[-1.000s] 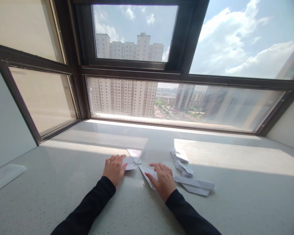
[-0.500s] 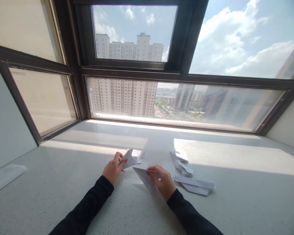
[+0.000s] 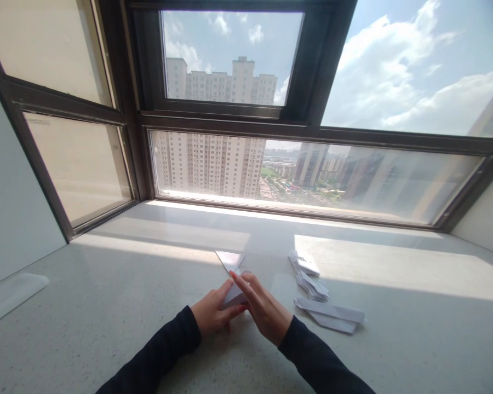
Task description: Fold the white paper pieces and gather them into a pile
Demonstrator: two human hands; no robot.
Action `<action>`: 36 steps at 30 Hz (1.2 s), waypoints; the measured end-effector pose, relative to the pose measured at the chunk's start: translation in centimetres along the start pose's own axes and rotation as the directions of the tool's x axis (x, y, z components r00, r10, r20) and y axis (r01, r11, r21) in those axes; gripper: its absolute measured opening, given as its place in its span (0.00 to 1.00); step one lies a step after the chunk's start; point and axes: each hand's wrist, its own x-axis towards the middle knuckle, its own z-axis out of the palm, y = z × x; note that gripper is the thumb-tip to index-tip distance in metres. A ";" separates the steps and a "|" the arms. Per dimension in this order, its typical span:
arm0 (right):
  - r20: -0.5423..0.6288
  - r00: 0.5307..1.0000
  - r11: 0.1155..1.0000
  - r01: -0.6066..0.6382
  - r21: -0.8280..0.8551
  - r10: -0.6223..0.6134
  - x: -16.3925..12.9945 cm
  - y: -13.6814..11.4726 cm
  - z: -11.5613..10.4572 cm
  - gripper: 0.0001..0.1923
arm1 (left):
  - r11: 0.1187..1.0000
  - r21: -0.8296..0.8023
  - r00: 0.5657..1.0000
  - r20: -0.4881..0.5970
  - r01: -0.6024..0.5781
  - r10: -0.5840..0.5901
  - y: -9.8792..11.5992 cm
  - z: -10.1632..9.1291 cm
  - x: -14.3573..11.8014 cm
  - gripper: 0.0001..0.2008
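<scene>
Both hands, left hand [image 3: 213,314], right hand [image 3: 263,312], hide most of folded paper [image 3: 235,295].

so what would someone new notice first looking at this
Probably the big dark-framed window across the top, with tower blocks and cloudy sky beyond. Below it, at the centre of the pale counter, the left hand and right hand meet on a folded white paper piece. More folded papers lie just to the right.

The hands [image 3: 242,309] hide most of the folded paper [image 3: 234,295] pinched between them.
</scene>
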 end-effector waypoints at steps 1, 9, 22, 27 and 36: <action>-0.035 0.999 1.000 -0.016 0.001 0.016 0.6 0.2 0.0 0.32 | 1.000 0.016 1.000 -0.017 -0.013 0.014 -0.2 0.2 0.0 0.23; -0.225 0.631 0.627 -0.773 -0.095 0.743 5.6 5.9 2.4 0.23 | 0.997 -0.053 0.828 -0.555 0.059 -0.079 -2.6 -2.1 1.2 0.16; -0.195 0.765 0.770 -0.525 0.364 0.614 -0.4 3.9 0.2 0.11 | 0.917 -0.399 0.708 -0.647 0.002 -0.283 -2.1 -3.0 1.6 0.23; -0.185 0.835 0.845 -0.468 0.260 0.519 -2.5 1.1 -0.7 0.08 | 0.900 -0.417 0.891 -0.351 0.126 -0.288 -1.2 -1.7 1.3 0.25; -0.285 0.875 0.920 -0.370 0.128 0.391 -2.1 -0.5 -0.4 0.06 | 0.989 -0.145 0.999 0.000 -0.043 0.044 0.3 1.3 0.4 0.24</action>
